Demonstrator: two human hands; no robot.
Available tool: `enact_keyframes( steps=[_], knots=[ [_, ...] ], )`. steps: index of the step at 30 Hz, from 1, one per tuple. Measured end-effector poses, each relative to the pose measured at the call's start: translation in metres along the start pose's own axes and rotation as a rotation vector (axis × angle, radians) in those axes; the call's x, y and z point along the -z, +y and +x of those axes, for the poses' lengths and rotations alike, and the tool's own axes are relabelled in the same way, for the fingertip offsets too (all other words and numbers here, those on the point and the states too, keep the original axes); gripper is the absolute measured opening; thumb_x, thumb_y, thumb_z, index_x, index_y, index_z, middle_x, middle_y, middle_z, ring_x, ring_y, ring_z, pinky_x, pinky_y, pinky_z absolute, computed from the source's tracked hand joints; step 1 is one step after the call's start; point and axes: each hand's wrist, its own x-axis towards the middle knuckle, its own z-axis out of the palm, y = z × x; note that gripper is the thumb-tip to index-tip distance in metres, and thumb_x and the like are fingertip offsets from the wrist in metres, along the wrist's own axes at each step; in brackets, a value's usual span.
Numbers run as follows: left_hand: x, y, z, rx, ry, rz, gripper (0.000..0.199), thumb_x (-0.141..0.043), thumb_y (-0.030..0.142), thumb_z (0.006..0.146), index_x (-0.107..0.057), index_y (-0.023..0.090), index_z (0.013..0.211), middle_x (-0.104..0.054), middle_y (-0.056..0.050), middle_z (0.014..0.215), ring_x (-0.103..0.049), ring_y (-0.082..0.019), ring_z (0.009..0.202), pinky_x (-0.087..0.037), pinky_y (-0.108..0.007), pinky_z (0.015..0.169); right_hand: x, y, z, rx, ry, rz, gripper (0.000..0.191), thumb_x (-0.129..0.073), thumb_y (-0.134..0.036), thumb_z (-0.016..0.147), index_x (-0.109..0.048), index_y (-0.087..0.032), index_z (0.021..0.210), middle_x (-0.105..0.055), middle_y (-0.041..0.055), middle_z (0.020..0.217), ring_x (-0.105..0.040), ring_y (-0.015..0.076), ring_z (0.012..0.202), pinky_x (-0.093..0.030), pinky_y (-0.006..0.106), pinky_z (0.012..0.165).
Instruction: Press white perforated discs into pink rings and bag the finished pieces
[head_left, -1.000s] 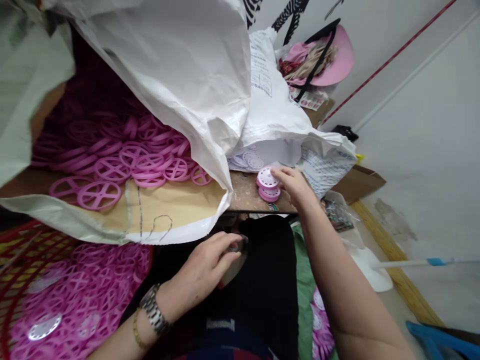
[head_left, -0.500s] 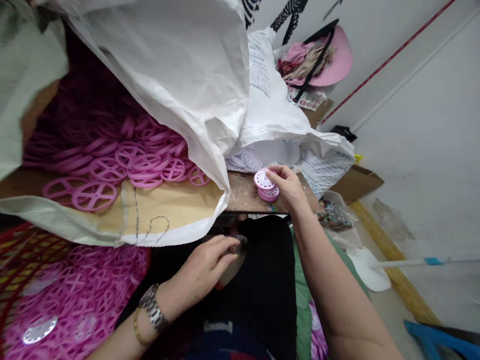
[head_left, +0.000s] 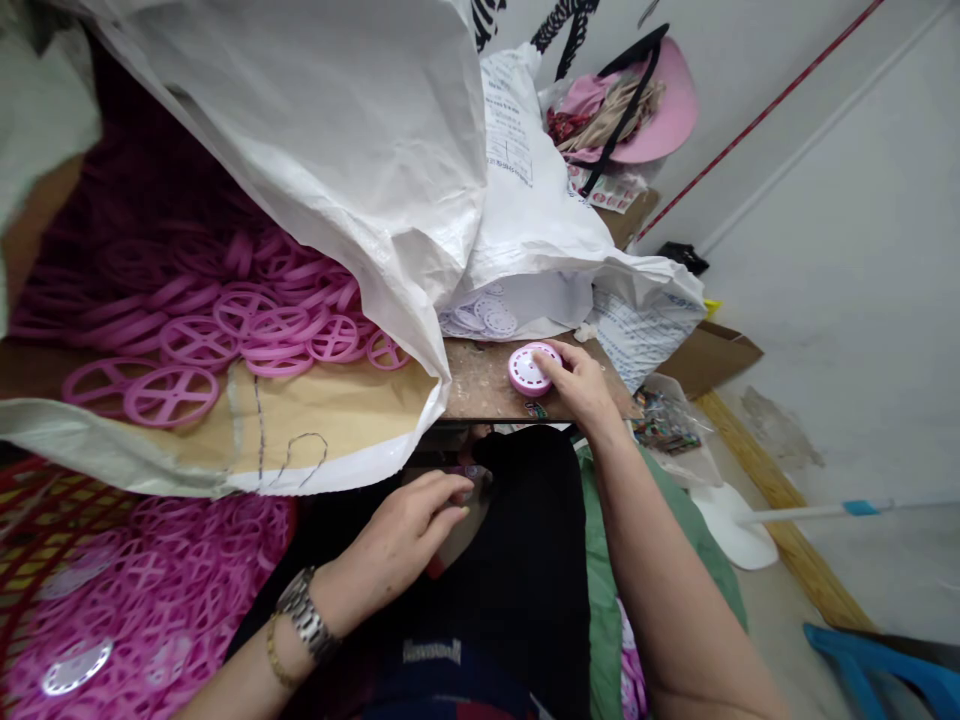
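Observation:
My right hand [head_left: 585, 388] is closed on a white slotted disc [head_left: 527, 372] with a pink rim, thumb and fingers at its right side. The disc sits flat on a pink wheel [head_left: 523, 390] on the brown board [head_left: 480, 385], the two lined up as a small stack. My left hand [head_left: 401, 530] hovers over my lap, fingers loosely stretched and thumb apart, with nothing visible held. Many pink spoked wheels [head_left: 171, 394] spill from the large white sack [head_left: 352, 120] at the left. White slotted discs [head_left: 484, 315] lie in the mouth of a smaller printed bag [head_left: 536, 225].
A red basket [head_left: 22, 540] full of pink parts stands at lower left. At the right are a cardboard box [head_left: 709, 355], a clear bag of small items [head_left: 667, 425], a white broom-like tool [head_left: 739, 530] and a blue plastic frame [head_left: 877, 665]. A pink hat [head_left: 667, 105] hangs behind.
The upper disc, earlier tilted and offset above a lower one, now lies squarely on it under my right hand. My left hand has stayed nearly still. The view has shifted slightly.

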Motion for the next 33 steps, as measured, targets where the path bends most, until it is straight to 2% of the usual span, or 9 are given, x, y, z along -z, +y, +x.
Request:
enact_keyframes(
  steps=[4,6,9,11,14,17,21,26,33],
  knots=[
    [-0.001,0.001,0.003,-0.001,0.006,-0.031,0.028,-0.047,0.027,0.095,-0.064,0.019,0.117,-0.067,-0.007,0.113,-0.062,-0.023,0.106,-0.047,-0.039,0.096,0.002,-0.01,-0.004,-0.021,-0.045,-0.11,0.041,-0.068,-0.051,0.073,-0.069,-0.018,0.097,-0.073,0.0071,0.094,-0.065,0.0256,0.09,-0.05,0.043,0.089],
    [-0.002,0.002,0.007,0.03,0.006,-0.113,0.03,-0.049,0.03,0.095,-0.063,0.019,0.119,-0.065,-0.007,0.113,-0.063,-0.023,0.104,-0.051,-0.039,0.091,0.003,-0.015,-0.005,-0.036,-0.062,-0.15,0.037,-0.067,-0.05,0.074,-0.067,-0.019,0.094,-0.072,0.0058,0.092,-0.064,0.025,0.089,-0.049,0.042,0.087],
    [-0.005,0.006,0.018,0.115,-0.019,-0.382,0.038,-0.052,0.038,0.093,-0.057,0.019,0.126,-0.062,-0.007,0.107,-0.064,-0.021,0.091,-0.057,-0.033,0.071,0.003,-0.021,-0.006,-0.066,-0.11,-0.233,0.034,-0.065,-0.048,0.076,-0.065,-0.02,0.096,-0.071,0.0057,0.095,-0.064,0.025,0.09,-0.048,0.041,0.087],
    [-0.006,0.012,0.028,0.152,-0.017,-0.586,0.046,-0.055,0.039,0.092,-0.05,0.017,0.133,-0.06,-0.007,0.104,-0.065,-0.018,0.081,-0.058,-0.03,0.063,0.003,-0.025,-0.006,-0.087,-0.149,-0.278,0.035,-0.063,-0.047,0.078,-0.064,-0.019,0.1,-0.071,0.0063,0.099,-0.064,0.0249,0.092,-0.048,0.04,0.087],
    [-0.006,0.029,0.044,0.179,0.036,-0.786,0.058,-0.058,0.034,0.091,-0.038,0.015,0.143,-0.058,-0.011,0.11,-0.067,-0.017,0.079,-0.059,-0.03,0.063,0.003,-0.029,-0.007,-0.1,-0.18,-0.287,0.038,-0.062,-0.049,0.08,-0.064,-0.019,0.103,-0.071,0.0065,0.101,-0.064,0.0245,0.094,-0.048,0.039,0.088],
    [-0.005,0.046,0.059,0.19,0.072,-0.899,0.067,-0.059,0.027,0.092,-0.028,0.019,0.151,-0.055,-0.014,0.121,-0.068,-0.017,0.082,-0.061,-0.031,0.065,0.002,-0.031,-0.008,-0.104,-0.201,-0.299,0.04,-0.06,-0.05,0.081,-0.063,-0.018,0.106,-0.071,0.0081,0.105,-0.064,0.0254,0.098,-0.047,0.039,0.091],
    [-0.008,0.055,0.081,0.152,0.045,-0.98,0.056,-0.057,0.022,0.093,-0.04,0.024,0.146,-0.054,-0.012,0.123,-0.068,-0.017,0.088,-0.06,-0.031,0.073,-0.001,-0.031,-0.011,-0.093,-0.212,-0.345,0.041,-0.06,-0.051,0.082,-0.063,-0.019,0.108,-0.071,0.0086,0.105,-0.064,0.0262,0.098,-0.047,0.041,0.091],
    [-0.015,0.049,0.102,0.175,0.095,-1.093,0.037,-0.056,0.024,0.094,-0.055,0.023,0.131,-0.063,-0.012,0.119,-0.068,-0.016,0.083,-0.058,-0.033,0.076,-0.003,-0.029,-0.013,-0.041,-0.185,-0.342,0.04,-0.06,-0.05,0.081,-0.062,-0.02,0.107,-0.07,0.0072,0.102,-0.064,0.0257,0.095,-0.048,0.041,0.088],
    [-0.017,0.045,0.104,0.194,0.149,-1.062,0.028,-0.054,0.026,0.097,-0.056,0.019,0.124,-0.07,-0.009,0.102,-0.07,-0.015,0.078,-0.059,-0.029,0.072,-0.007,-0.032,-0.022,-0.006,-0.258,-0.071,0.041,-0.064,-0.049,0.076,-0.062,-0.018,0.103,-0.069,0.005,0.099,-0.063,0.0225,0.093,-0.049,0.036,0.084]
  ],
)
